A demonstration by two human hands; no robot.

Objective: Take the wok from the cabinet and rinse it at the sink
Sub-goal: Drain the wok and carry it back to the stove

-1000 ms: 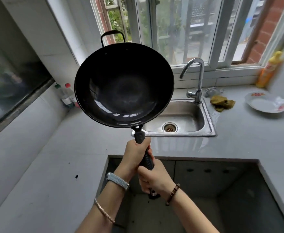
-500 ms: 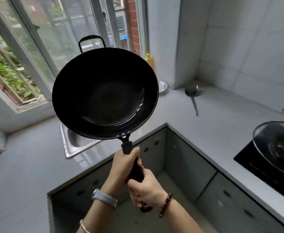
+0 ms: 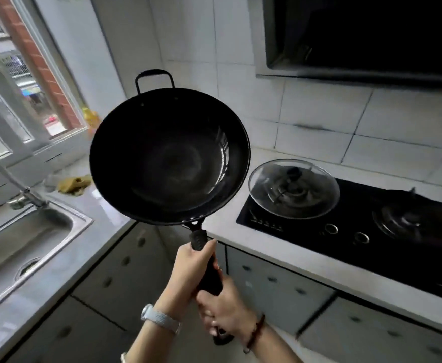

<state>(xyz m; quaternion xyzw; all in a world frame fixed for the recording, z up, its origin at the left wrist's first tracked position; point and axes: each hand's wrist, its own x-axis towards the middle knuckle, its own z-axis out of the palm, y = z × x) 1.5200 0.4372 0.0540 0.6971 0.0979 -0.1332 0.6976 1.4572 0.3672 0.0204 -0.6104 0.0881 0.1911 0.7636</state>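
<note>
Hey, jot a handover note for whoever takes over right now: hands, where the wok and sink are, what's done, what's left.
Left hand grips the handle high up; right hand grips it lower.
Wok held in the air, sink to its left, stove to its right.
Done: wok is out and in hand.
Left: carry it to the sink, rinse under the faucet.

One wok point(image 3: 170, 158), two hands point(image 3: 189, 271) point(image 3: 226, 309), one sink point(image 3: 82, 222)
</note>
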